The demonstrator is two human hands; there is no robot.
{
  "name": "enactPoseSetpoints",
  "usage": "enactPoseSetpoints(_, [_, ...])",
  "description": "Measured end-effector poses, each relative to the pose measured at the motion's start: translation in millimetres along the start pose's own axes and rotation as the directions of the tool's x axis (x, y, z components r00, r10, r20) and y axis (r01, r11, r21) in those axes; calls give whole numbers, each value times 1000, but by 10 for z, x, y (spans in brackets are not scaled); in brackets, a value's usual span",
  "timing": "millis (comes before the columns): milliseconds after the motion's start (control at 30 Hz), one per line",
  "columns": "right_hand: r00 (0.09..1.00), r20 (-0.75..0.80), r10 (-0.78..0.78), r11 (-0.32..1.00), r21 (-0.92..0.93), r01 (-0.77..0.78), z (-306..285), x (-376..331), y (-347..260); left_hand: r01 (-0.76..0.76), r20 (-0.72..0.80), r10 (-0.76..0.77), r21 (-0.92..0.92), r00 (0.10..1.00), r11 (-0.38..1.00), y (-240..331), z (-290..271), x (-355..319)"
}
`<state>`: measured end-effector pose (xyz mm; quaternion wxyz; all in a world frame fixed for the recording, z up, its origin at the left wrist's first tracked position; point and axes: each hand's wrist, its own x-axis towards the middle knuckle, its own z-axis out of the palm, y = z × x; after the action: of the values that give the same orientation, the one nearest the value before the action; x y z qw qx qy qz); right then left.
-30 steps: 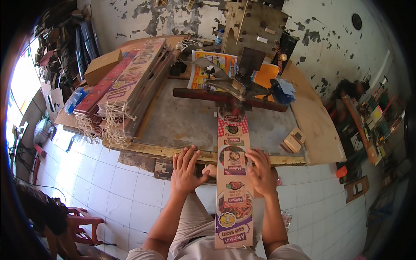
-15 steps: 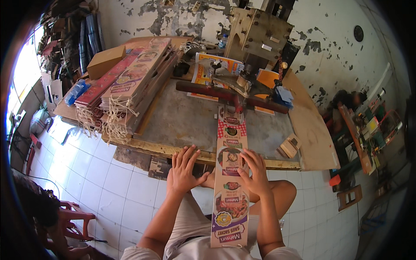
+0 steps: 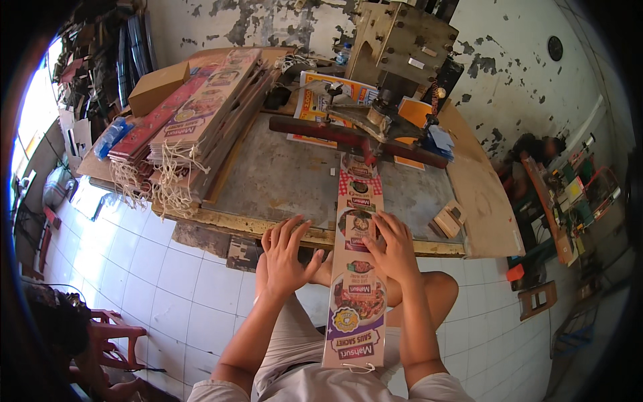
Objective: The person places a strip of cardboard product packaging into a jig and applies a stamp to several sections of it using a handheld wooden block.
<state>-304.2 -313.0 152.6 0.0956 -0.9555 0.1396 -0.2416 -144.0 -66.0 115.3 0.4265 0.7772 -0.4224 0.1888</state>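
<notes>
A long printed cardboard strip (image 3: 358,268) with food pictures and a cord loop at its near end lies from my lap up onto the grey work surface (image 3: 268,181). Its far end reaches beneath the dark red bar (image 3: 321,136) of a press machine (image 3: 402,50). My right hand (image 3: 394,249) rests on the strip's right edge, fingers stretched out and lying along it. To the left of the strip, my left hand (image 3: 288,254) hovers at the table's front edge with fingers spread, apart from the strip and holding nothing.
Stacks of similar corded strips (image 3: 201,110) lie at the table's left, beside a brown box (image 3: 159,88) and a blue plastic bundle (image 3: 112,139). Small wooden blocks (image 3: 447,220) sit near the right front edge. A red stool (image 3: 115,338) and a person (image 3: 60,328) are at lower left.
The strip has slid slightly away from me, farther under the bar. My right hand stays on its edge; my left hand remains spread, slightly farther forward.
</notes>
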Motion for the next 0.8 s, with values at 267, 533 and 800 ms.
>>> enactPoseSetpoints(267, [1000, -8, -25, 999, -32, 25, 164, 434, 276, -167, 307, 209, -156, 929, 974, 12, -131, 615])
enactPoseSetpoints(533, [999, -36, -24, 1000, 7, 24, 278, 636, 359, -284, 313, 315, -140, 896, 948, -53, 97, 690])
enactPoseSetpoints(800, [999, -51, -11, 995, 98, 16, 142, 394, 381, -273, 311, 282, -75, 908, 959, -14, 108, 689])
